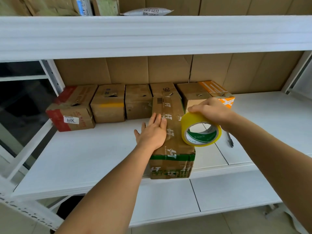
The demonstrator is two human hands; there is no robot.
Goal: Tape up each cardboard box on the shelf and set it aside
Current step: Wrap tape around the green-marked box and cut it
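A stockroom or parcel storeroom is indicated. White metal shelving (152, 36) with perforated uprights is seen, its back lined with flattened cardboard sheets (168, 70). A row of small, worn cardboard boxes (108, 103) is ranged along the rear of the shelf, one bearing a printed number label (71, 119). On the level above, a labelled grey mailing bag (148, 11) and further cartons are stored. A roll of yellow packing tape (200, 131) is also visible.
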